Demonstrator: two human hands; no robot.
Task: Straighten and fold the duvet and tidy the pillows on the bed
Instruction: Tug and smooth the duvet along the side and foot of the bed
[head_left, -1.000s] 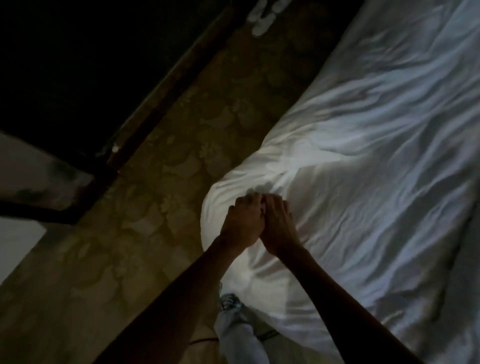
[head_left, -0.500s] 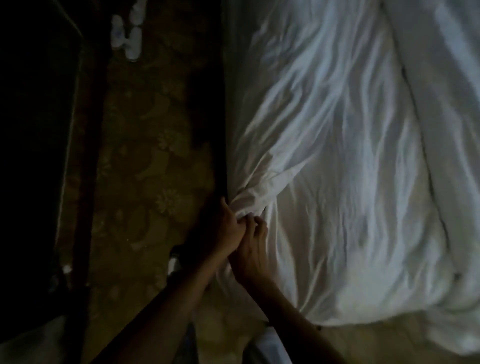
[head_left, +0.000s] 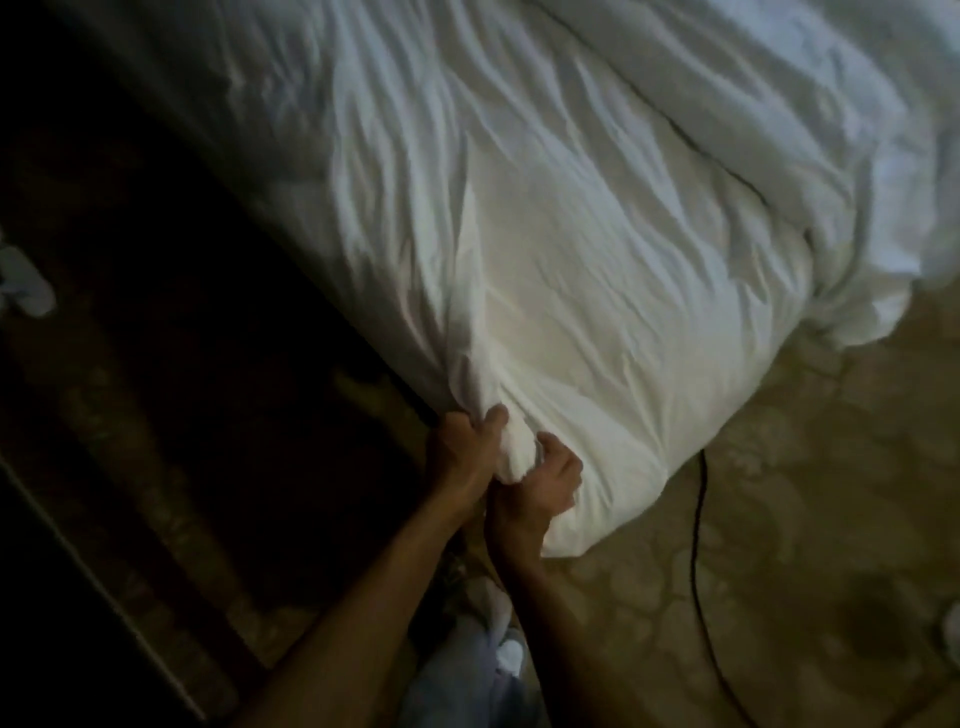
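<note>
- The bunched corner of the crumpled white fabric duvet (head_left: 597, 270) is clenched by the left hand (head_left: 460, 452) and the right hand (head_left: 550, 486), side by side.
- From the grip, the duvet's length is spread away and rightward over the bed.
- A thin black cable (head_left: 698, 519) is laid on the patterned beige carpet (head_left: 805, 519) beside that corner, judged clear of a pull.

No text, label or number readable on duvet (head_left: 597, 270) or floor (head_left: 779, 571), dim blurred view, small print possibly lost

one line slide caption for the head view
Left hand and right hand grip a bunched corner of the white duvet above the patterned carpet.
</note>
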